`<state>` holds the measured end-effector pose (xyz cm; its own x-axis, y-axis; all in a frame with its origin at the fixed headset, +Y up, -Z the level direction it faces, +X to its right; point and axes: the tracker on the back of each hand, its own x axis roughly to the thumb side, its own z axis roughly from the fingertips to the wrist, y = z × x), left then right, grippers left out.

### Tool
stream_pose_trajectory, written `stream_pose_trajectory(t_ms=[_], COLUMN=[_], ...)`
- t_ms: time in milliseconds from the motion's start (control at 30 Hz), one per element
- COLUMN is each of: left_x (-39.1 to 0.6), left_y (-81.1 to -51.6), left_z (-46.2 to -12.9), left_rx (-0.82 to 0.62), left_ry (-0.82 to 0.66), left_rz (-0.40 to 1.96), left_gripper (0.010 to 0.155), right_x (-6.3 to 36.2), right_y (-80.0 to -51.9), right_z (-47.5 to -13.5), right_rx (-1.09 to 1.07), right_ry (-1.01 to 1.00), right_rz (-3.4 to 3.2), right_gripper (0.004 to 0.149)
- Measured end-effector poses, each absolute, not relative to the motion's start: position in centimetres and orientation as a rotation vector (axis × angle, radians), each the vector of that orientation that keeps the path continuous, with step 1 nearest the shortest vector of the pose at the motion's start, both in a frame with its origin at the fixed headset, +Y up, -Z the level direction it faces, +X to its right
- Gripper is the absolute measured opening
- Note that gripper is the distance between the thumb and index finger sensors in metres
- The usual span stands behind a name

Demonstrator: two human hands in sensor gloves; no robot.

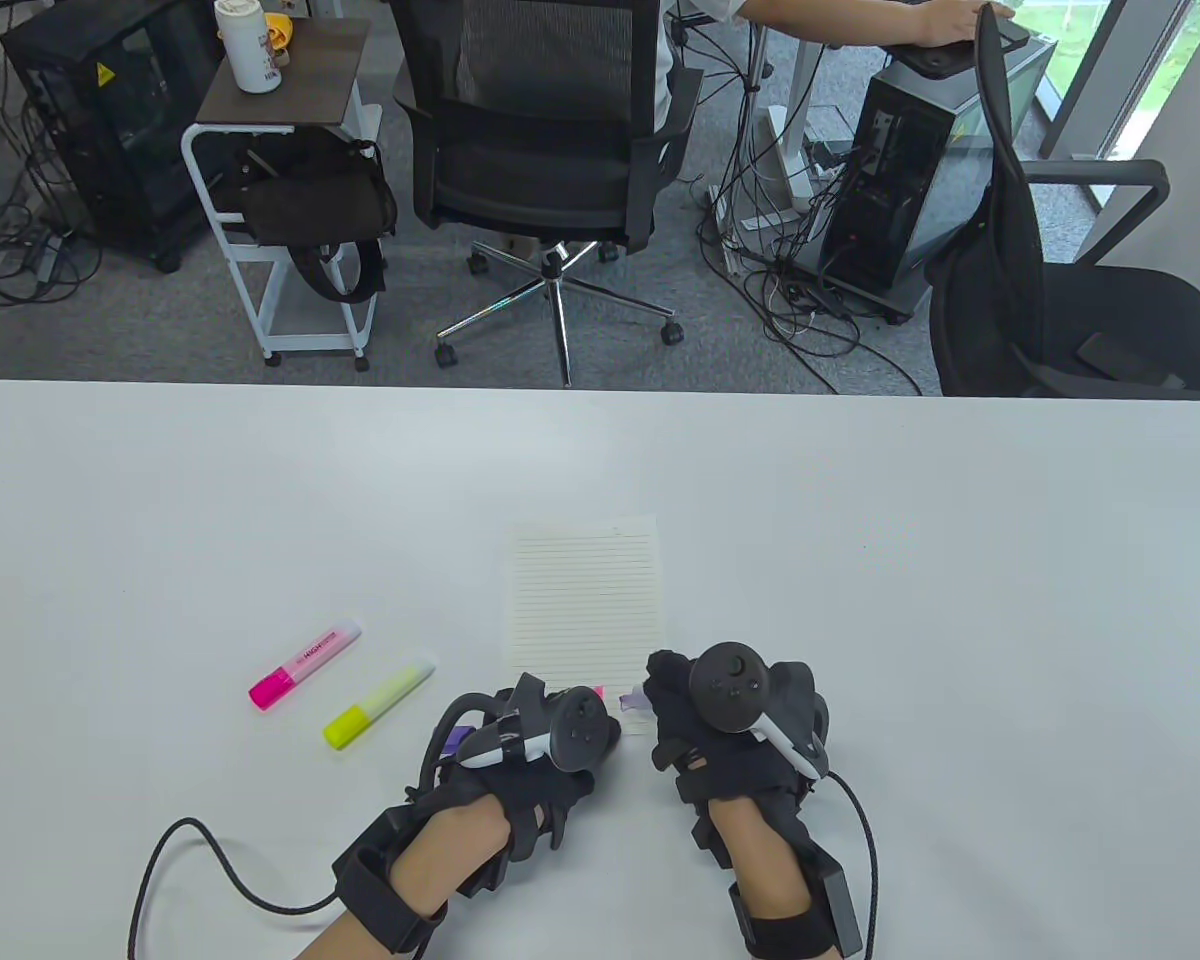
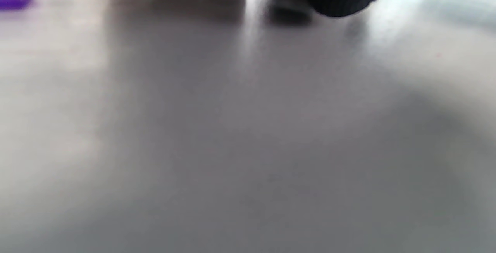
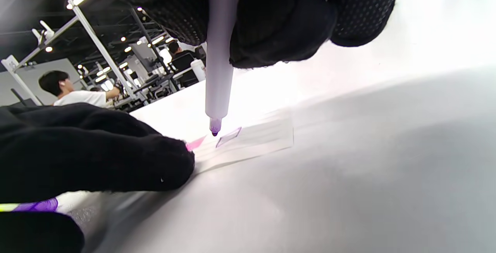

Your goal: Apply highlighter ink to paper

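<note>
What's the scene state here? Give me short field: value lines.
paper: lined sheet flat on the table
right hand: holds a purple highlighter upright, tip just above the paper's near edge
ink: purple outline and a pink mark on the paper
left hand: fingertips press the paper's near edge; also holds a purple cap
spare pens: pink highlighter and yellow highlighter, capped, left of the paper
</note>
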<state>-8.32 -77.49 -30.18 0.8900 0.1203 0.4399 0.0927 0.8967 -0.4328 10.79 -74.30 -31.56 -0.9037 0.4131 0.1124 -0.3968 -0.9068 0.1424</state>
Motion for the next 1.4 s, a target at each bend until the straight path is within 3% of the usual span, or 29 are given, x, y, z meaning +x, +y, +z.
stream_pose_trajectory(t_ms=[533, 1033, 1200, 1400], left_x=[-8.38, -8.42, -8.43, -8.45], left_y=[-77.49, -77.5, -77.51, -77.5], left_z=[-30.15, -30.19, -30.18, -30.16], left_rx=[-0.463, -0.465, -0.465, -0.465], left_ry=[-0.48, -0.482, -0.481, -0.481], left_rz=[0.017, 0.021, 0.022, 0.021], left_gripper=[0.064, 0.064, 0.064, 0.064], right_x=[11.14, 10.65, 11.29, 11.0], right_y=[-73.96, -74.41, -74.0, -74.35], right_z=[-31.44, -31.5, -31.46, -31.45], right_rx=[0.103, 0.143, 0.058, 0.116], right_ry=[0.154, 0.172, 0.156, 0.179], right_rz=[2.752, 2.705, 2.75, 2.702], right_gripper=[0.037, 0.037, 0.036, 0.037])
